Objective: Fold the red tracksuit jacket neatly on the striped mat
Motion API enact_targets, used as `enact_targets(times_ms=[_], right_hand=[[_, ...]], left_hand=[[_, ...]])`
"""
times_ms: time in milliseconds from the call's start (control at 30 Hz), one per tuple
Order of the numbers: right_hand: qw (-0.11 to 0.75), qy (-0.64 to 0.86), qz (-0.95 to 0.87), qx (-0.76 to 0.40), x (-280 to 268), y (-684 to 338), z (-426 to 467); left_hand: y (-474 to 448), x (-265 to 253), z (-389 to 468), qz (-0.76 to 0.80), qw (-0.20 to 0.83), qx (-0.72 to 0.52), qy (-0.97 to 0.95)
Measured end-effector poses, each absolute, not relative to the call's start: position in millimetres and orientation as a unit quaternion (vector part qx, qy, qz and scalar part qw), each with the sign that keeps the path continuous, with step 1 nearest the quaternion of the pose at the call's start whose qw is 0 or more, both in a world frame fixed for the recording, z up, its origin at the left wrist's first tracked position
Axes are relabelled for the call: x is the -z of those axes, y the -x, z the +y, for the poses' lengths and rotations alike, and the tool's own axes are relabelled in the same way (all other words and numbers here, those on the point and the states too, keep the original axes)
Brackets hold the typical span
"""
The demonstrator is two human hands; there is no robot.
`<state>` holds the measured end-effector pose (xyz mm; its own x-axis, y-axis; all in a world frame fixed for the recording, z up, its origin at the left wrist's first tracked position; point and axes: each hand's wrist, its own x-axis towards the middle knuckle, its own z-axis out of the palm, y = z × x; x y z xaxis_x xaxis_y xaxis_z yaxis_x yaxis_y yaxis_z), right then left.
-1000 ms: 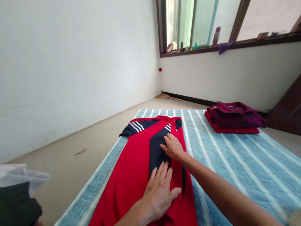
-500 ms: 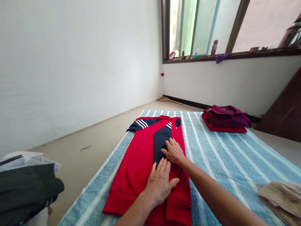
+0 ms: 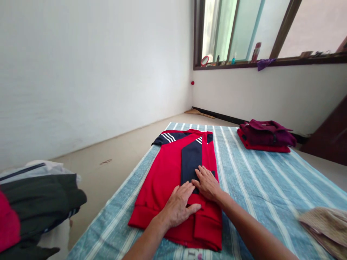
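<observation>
A red and navy jacket (image 3: 165,173) with white stripes lies partly folded on the blue striped bed cover (image 3: 252,187). One navy sleeve is laid down along its right half. My left hand (image 3: 180,204) rests flat on the jacket's lower middle, fingers stretched out and thumb apart. Just right of it and a little farther off, my right hand (image 3: 207,182) presses on the sleeve's lower part, its fingers spread. The fingertips of my left hand come close to my right hand. Neither hand grips the cloth.
Folded maroon and red clothes (image 3: 267,135) are stacked at the bed's far right. A beige cloth (image 3: 324,227) lies at the near right. At the left is a heap of dark green, white and red clothes (image 3: 40,202). A white wall (image 3: 94,72) runs along the left.
My right hand has slid toward me down the sleeve. My view has shifted slightly left, so more of the clothes heap shows. The jacket's near edge now shows whole.
</observation>
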<state>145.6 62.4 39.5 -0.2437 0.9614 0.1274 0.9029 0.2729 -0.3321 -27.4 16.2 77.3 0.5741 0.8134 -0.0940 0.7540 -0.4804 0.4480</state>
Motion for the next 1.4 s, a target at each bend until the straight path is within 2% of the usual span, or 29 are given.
enact_targets(times_ms=[133, 367, 700, 1233, 1400], right_hand=[[0.156, 0.592, -0.784, -0.103, -46, -149, 56], [0.218, 0.540, -0.807, -0.097, -53, -153, 21], [0.176, 0.536, -0.816, -0.127, -47, -151, 5], [0.209, 0.543, -0.808, -0.094, -59, -136, 15], [0.186, 0.583, -0.786, -0.091, -52, -124, 28]], left_hand=[[30, -80, 14, 0.454, 0.228, -0.071, -0.859], [48, -81, 17, 0.434, 0.249, -0.119, -0.857], [51, -72, 16, 0.432, 0.253, -0.152, -0.853], [52, -75, 12, 0.453, 0.217, -0.110, -0.858], [51, -76, 11, 0.463, 0.222, -0.117, -0.850]])
